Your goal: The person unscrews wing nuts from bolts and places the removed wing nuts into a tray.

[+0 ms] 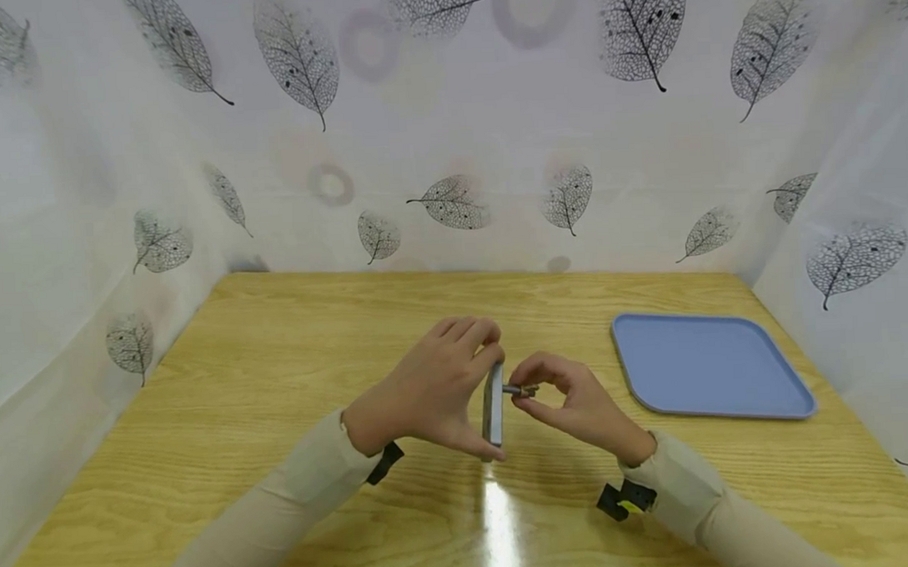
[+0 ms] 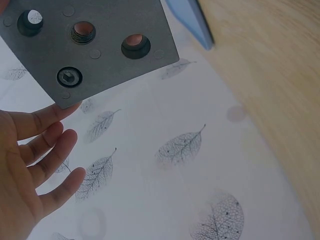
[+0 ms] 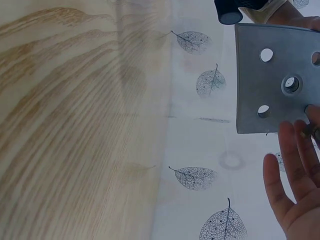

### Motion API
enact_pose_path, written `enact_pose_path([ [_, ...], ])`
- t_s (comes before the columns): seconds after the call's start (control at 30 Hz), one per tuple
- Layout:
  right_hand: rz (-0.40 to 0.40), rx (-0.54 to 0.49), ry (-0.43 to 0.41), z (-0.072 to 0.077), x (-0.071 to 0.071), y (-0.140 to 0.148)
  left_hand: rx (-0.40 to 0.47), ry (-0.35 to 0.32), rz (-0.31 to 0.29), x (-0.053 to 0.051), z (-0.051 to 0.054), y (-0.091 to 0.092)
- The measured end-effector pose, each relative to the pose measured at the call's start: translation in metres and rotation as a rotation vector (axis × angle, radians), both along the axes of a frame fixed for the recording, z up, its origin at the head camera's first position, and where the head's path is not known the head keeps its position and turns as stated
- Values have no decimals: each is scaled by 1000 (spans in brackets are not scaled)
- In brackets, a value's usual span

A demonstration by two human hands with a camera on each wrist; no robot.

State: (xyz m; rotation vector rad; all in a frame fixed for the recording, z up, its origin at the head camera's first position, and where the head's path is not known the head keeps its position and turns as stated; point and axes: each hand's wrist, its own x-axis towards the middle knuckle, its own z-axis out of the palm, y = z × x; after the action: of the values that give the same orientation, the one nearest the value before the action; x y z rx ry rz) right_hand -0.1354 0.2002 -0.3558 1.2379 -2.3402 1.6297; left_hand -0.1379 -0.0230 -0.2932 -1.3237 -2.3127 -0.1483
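My left hand (image 1: 442, 384) holds a grey square metal plate (image 1: 493, 407) on edge, thumb under its lower edge and fingers at the top. Round holes go through the plate (image 2: 110, 55); a socket-head bolt (image 2: 69, 76) sits recessed in one of them in the left wrist view. From the plate's right face a thin bolt shank (image 1: 511, 389) sticks out, with a small brass-coloured piece (image 1: 529, 391) at its end. Thumb and index finger of my right hand (image 1: 570, 396) pinch there. Fingers partly hide that piece, so its exact kind is unclear.
A blue tray (image 1: 715, 366) lies on the right of the wood-grain table (image 1: 313, 338). White sheeting (image 1: 486, 140) with a leaf print encloses the back and both sides. Light glares off the tabletop below the plate.
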Motion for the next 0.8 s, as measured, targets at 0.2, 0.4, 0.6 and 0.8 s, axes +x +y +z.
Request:
enact_pose_path([
  [0.2,88,-49,-127,5,-2,2,-5,1,2,-2,0,0],
  [0.4,138,-49,-213,8,-2,6,-18,10,14,3,1,4],
  [0.6,180,-69,-222,6,4,13,-18,13,27,11,0,8],
  [0.8,96,-31,-77,1,10,19,-9,9,41,20,-1,14],
])
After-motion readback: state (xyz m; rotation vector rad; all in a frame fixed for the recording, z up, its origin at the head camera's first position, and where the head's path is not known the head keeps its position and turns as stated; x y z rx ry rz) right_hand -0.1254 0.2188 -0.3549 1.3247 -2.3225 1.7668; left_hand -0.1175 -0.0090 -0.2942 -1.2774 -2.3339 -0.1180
